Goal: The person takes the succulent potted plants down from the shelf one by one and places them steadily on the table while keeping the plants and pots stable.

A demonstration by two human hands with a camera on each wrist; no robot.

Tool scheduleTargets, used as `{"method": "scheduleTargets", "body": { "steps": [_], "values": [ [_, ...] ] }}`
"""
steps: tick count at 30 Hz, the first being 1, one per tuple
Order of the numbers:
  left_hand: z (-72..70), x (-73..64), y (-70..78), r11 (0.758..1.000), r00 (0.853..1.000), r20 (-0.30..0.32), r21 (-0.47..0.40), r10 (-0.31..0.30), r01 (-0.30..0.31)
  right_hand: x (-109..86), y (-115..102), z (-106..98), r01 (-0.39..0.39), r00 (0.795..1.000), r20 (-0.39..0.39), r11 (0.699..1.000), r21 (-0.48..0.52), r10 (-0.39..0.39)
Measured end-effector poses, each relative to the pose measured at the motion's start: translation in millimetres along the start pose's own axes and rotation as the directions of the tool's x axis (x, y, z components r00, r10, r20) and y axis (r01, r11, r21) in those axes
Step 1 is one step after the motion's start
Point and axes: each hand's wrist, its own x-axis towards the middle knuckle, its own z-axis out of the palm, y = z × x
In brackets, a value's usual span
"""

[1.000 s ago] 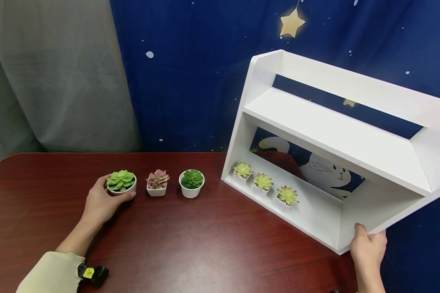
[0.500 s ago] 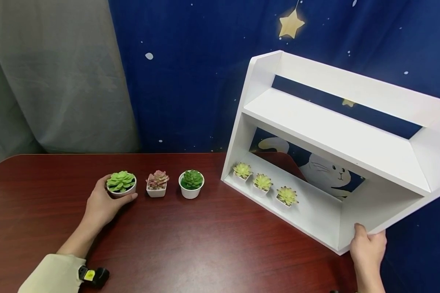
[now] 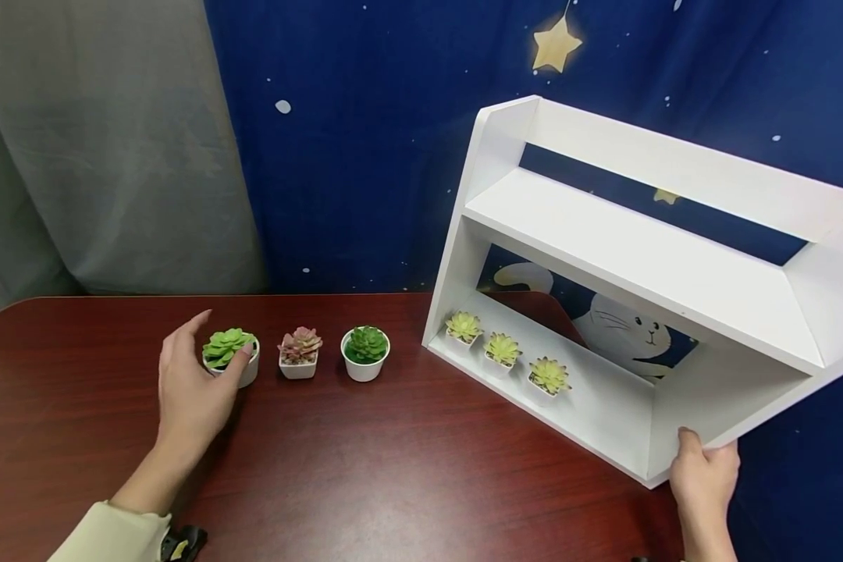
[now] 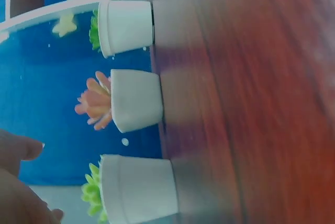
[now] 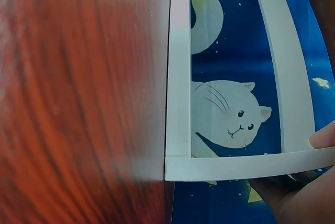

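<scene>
My left hand [image 3: 195, 382] is raised over a light green potted succulent [image 3: 226, 348], fingers and thumb spread apart. In the left wrist view the fingers [image 4: 25, 148] are clear of its round white pot [image 4: 138, 190], which stands on the table. To its right are a pink succulent [image 3: 299, 347] in a square white pot and a dark green succulent [image 3: 366, 346] in a round one. My right hand [image 3: 704, 480] grips the lower right side panel of a white shelf [image 3: 646, 242], thumb on the inner face. The right wrist view shows part of that hand [image 5: 309, 198] at the panel.
Three yellow-green succulents, the left one [image 3: 464, 326], the middle one [image 3: 502, 349] and the right one [image 3: 549, 375], stand in the shelf's lower compartment. The reddish-brown table [image 3: 393, 468] lies in front. Behind hang a blue curtain [image 3: 351, 156] and a grey curtain [image 3: 126, 156].
My left hand has let go of the light green succulent's pot and lifted a little, its fingers spreading. The right hand and the shelf have stayed put.
</scene>
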Motion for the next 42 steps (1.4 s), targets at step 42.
{"method": "scheduleTargets", "body": {
  "steps": [42],
  "values": [
    [106.3,-41.3,103.7,0.935,0.779,0.524,-0.123,0.345,-0.332,1.1,3.3,-0.7,0.034,0.999,0.01,0.999,0.013,-0.035]
  ]
}}
